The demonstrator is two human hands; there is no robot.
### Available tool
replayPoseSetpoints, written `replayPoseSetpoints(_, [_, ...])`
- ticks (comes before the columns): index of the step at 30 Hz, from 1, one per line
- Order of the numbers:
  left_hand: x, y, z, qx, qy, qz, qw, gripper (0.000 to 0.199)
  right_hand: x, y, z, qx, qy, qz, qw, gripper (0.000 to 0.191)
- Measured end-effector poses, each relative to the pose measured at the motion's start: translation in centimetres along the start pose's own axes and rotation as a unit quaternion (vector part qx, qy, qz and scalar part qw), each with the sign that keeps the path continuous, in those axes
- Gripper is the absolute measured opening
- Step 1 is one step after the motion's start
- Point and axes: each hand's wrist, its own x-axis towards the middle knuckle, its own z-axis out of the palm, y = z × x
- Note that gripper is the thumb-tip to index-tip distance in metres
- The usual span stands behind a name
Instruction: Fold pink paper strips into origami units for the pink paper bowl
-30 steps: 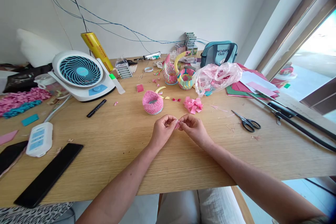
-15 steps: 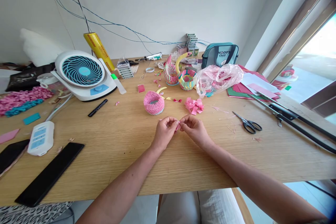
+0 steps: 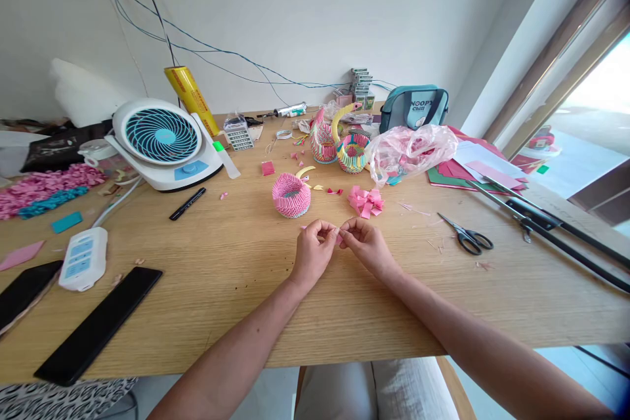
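Note:
My left hand (image 3: 314, 251) and my right hand (image 3: 368, 247) meet above the wooden table (image 3: 207, 315), their fingertips pinching a small folded pink paper piece (image 3: 338, 238) between them. Just beyond my left hand stands a pink folded-paper bowl (image 3: 291, 195). A bundle of pink paper strips (image 3: 365, 202) lies beyond my right hand, untouched. Farther back are a multicoloured folded-paper basket (image 3: 353, 153) with a yellow curved neck (image 3: 339, 121) and a pink-and-teal folded-paper piece (image 3: 323, 142).
A white desk fan (image 3: 162, 141), black marker (image 3: 188, 203), power strip (image 3: 84, 258) and black tablet (image 3: 98, 325) lie to the left. Scissors (image 3: 466, 240), coloured paper sheets (image 3: 472, 167), a plastic bag (image 3: 411, 154) and long black tongs (image 3: 551, 233) lie to the right.
The whole view has shifted slightly as my head moved. My hands stay together, with small finger movements on the pink paper piece.

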Motion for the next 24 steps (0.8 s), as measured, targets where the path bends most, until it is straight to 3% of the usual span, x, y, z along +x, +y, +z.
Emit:
replayPoseSetpoints(4, [0.3,-0.5,-0.2,-0.082,-0.029,-0.014,0.996,0.018,0.0,-0.1,-0.2,0.014,0.009,0.009,1.0,0.037])
replayPoseSetpoints(7, [0.2,-0.6,0.1,-0.164,-0.02,-0.074,0.983,0.037,0.0,-0.2,-0.4,0.056,0.013,0.015,0.998,0.036])
replayPoseSetpoints(11, [-0.1,-0.5,0.5,-0.214,-0.05,-0.137,0.966,0.028,-0.1,-0.3,-0.6,0.073,0.01,0.019,0.997,0.033])
replayPoseSetpoints(18, [-0.1,-0.6,0.5,-0.215,-0.032,-0.093,0.972,0.017,-0.1,-0.5,-0.4,0.061,-0.003,0.015,0.998,0.031])
replayPoseSetpoints(24, [-0.4,0.4,0.4,-0.217,-0.046,-0.111,0.969,0.019,-0.1,-0.6,-0.4,0.091,-0.011,0.017,0.996,0.028])
